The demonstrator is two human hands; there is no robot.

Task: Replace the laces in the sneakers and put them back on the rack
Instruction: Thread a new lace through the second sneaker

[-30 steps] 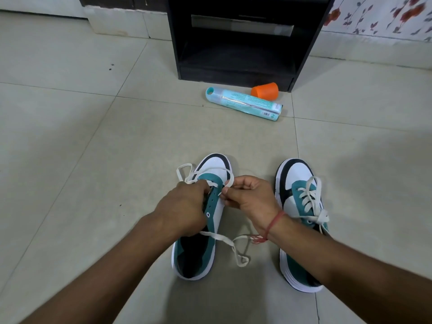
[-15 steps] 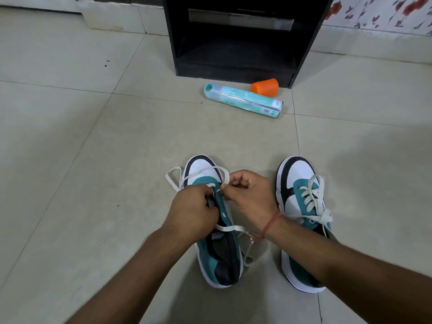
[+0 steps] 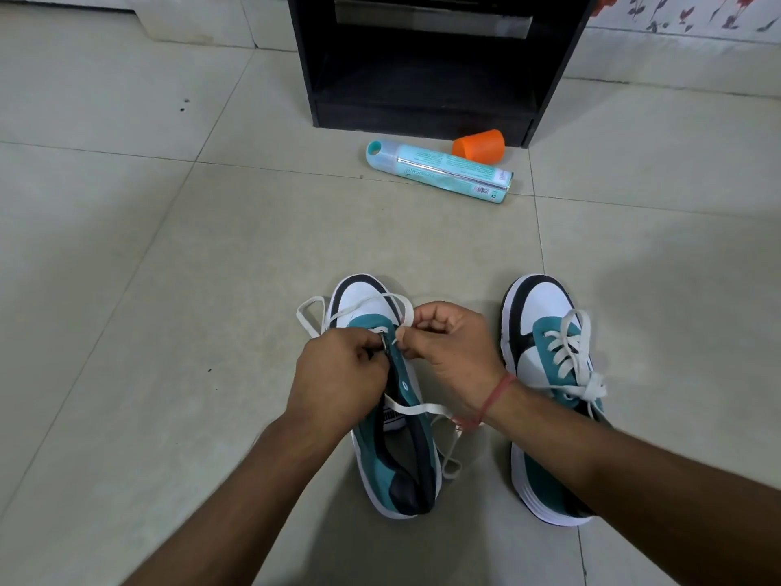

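Two teal, white and black sneakers stand on the tiled floor, toes pointing away from me. The left sneaker [image 3: 393, 463] is mostly unlaced; its white lace [image 3: 363, 304] loops over the toe and trails off behind the tongue. My left hand [image 3: 342, 374] pinches the eyelet flap near the toe end. My right hand [image 3: 452, 344], with a red thread on the wrist, pinches the lace end at the same eyelet. The right sneaker [image 3: 545, 374] is fully laced and tied, and partly hidden by my right forearm. The black rack [image 3: 427, 65] stands further ahead.
A light teal spray can [image 3: 439, 171] lies on its side in front of the rack, with an orange cap [image 3: 479, 145] beside it. Pale floor tiles spread to the left and right. A floral wall runs along the top right.
The heel of the left sneaker has swung to the right, so it now lies turned toward the laced one. Both hands stayed pinched at the front eyelets.
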